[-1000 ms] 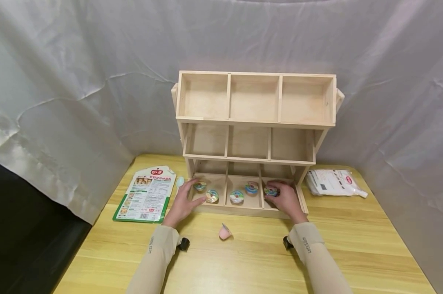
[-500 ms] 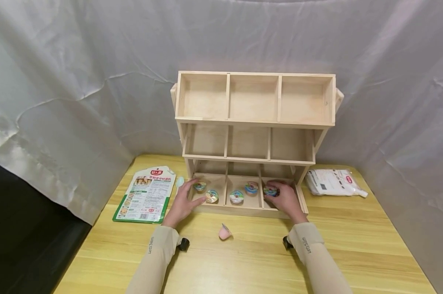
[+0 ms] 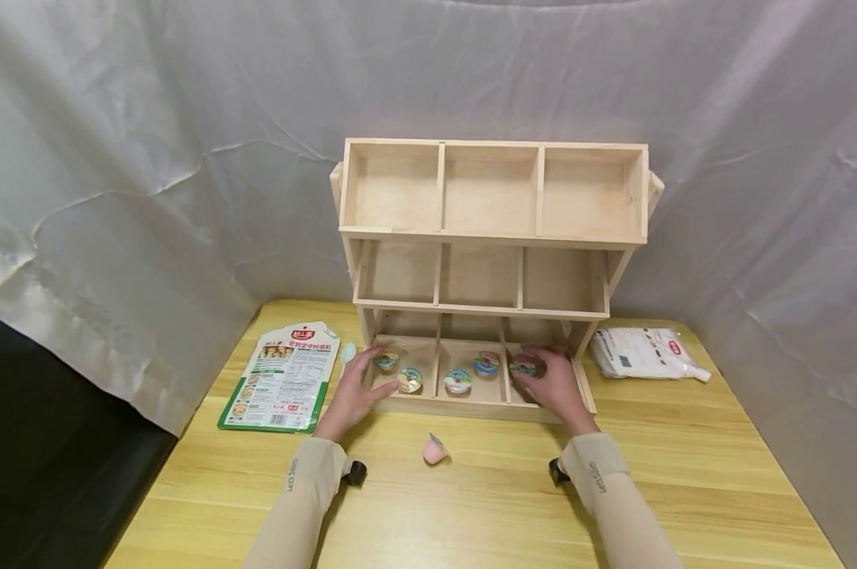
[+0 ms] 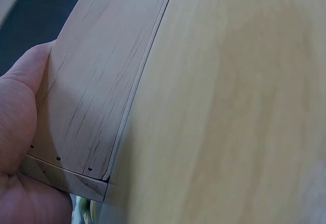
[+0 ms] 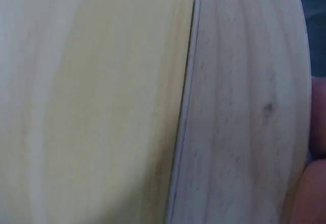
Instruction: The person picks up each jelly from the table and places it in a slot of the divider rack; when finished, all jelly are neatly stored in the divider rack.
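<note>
A three-tier wooden rack [image 3: 439,407] stands on the table. My right hand [image 3: 555,387] reaches into its bottom right compartment and pinches a small jelly cup [image 3: 524,366] between thumb and fingers. My left hand [image 3: 352,397] lies over the bottom tray's left front corner, thumb and fingers spread. The thumb tip is close to a gold-lidded jelly cup [image 3: 410,381]; the fingertips are near a blue-green one [image 3: 386,361]. Two more jelly cups, one pale-lidded [image 3: 458,382] and one blue [image 3: 486,363], sit in the middle compartment. Both wrist views mostly show the front board [image 4: 97,81] and tabletop.
A pink jelly cup [image 3: 434,450] lies tipped on the table in front of the rack. To the left are a green-and-white printed pouch [image 3: 284,379] and a pale spoon-like piece [image 3: 348,352]. A white package [image 3: 645,353] lies at the right. Grey cloth [image 3: 151,158] hangs behind.
The jelly cup at my right hand has shifted slightly, and its lid looks darker and more covered by the fingers. My left hand and the other cups have stayed in place.
</note>
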Tool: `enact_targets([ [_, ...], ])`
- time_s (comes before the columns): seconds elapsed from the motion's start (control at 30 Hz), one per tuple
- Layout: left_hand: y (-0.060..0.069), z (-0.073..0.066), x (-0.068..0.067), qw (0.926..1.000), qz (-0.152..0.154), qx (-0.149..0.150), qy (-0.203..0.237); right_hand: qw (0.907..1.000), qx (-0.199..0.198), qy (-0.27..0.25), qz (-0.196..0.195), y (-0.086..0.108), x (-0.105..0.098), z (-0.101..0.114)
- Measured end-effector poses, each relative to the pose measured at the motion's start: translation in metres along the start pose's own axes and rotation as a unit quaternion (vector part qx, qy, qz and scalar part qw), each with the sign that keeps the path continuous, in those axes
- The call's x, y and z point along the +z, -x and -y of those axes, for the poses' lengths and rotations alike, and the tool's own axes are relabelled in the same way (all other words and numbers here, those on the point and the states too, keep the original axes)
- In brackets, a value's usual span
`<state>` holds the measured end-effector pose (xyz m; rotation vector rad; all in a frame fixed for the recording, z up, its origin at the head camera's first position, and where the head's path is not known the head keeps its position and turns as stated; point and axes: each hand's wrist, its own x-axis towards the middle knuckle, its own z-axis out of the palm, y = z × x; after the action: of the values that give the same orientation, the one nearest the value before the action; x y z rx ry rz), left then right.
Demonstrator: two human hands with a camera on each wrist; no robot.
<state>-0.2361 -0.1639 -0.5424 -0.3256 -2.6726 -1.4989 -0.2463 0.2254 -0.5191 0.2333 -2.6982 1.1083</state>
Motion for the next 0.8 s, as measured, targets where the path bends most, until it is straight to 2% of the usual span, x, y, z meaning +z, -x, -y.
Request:
enact_targets([
  [0.13, 0.000, 0.000, 0.000, 1.0000, 0.001, -0.001, 0.000, 0.9994, -0.006, -0.021, -0.028, 0.004, -0.006, 0.012],
  [0.3, 0.000, -0.001, 0.000, 1.0000, -0.002, 0.003, -0.004, 0.9982, -0.034, -0.043, -0.023, 0.015, -0.007, 0.041],
  [0.47, 0.000, 0.000, 0.001, 1.0000, -0.002, 0.002, -0.003, 0.9947, -0.063, -0.081, 0.013, 0.030, 0.004, 0.064],
  [0.67, 0.001, 0.000, 0.001, 1.0000, -0.002, 0.004, -0.004, 0.9847, -0.075, -0.132, 0.086, 0.050, 0.020, 0.090],
  [0.8, 0.000, 0.000, 0.001, 0.9999, -0.004, 0.005, -0.008, 0.9774, -0.087, -0.133, 0.139, 0.061, 0.030, 0.101],
])
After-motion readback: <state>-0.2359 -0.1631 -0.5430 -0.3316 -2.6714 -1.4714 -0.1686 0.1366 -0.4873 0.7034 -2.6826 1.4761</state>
